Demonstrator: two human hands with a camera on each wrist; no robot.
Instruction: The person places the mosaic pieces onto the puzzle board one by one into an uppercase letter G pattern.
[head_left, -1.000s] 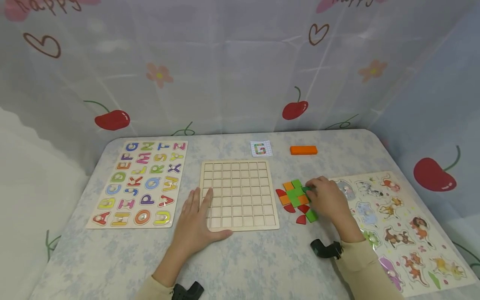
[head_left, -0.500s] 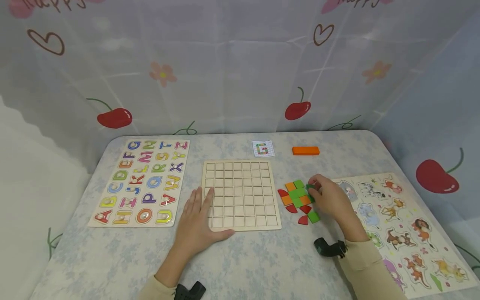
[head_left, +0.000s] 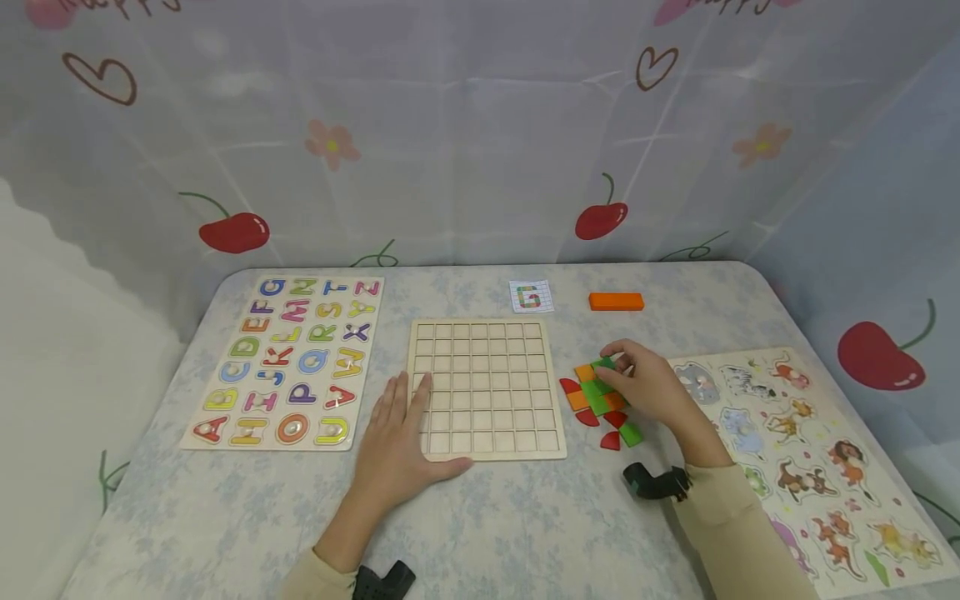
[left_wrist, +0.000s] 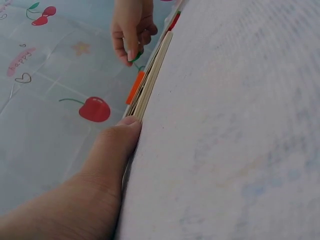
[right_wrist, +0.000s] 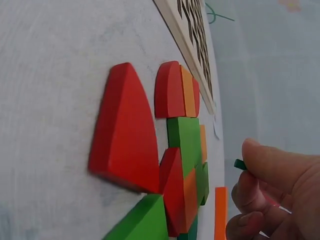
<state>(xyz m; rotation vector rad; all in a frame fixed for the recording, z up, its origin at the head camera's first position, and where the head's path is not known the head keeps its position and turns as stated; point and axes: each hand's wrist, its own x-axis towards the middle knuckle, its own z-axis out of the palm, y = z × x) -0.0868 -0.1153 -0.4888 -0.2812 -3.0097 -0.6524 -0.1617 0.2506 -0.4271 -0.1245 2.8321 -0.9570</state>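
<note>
My left hand (head_left: 392, 454) lies with straight fingers on the left side of a wooden grid board (head_left: 491, 379); its thumb touches the board's near edge. The grid's squares hold no pieces. To the right of the board, my right hand (head_left: 651, 387) pinches a small dark green piece (right_wrist: 240, 164) between thumb and forefinger, held up above the table. Its exact shape is hidden by the fingers. Below that hand lies a cluster of flat pieces: green squares (head_left: 597, 397), orange squares (head_left: 577, 401) and red rounded-edge pieces (right_wrist: 127, 130).
A small pattern card (head_left: 531, 297) with a G on a grid lies behind the board, and an orange bar (head_left: 616, 302) to its right. An alphabet puzzle board (head_left: 288, 362) is on the left, an animal puzzle board (head_left: 810, 467) on the right. A printed curtain (head_left: 465, 167) hangs behind the table.
My right hand has lifted the dark green piece from the cluster's right side and moved slightly left over the pieces. The left hand stays on the board. The head view has shifted slightly.
</note>
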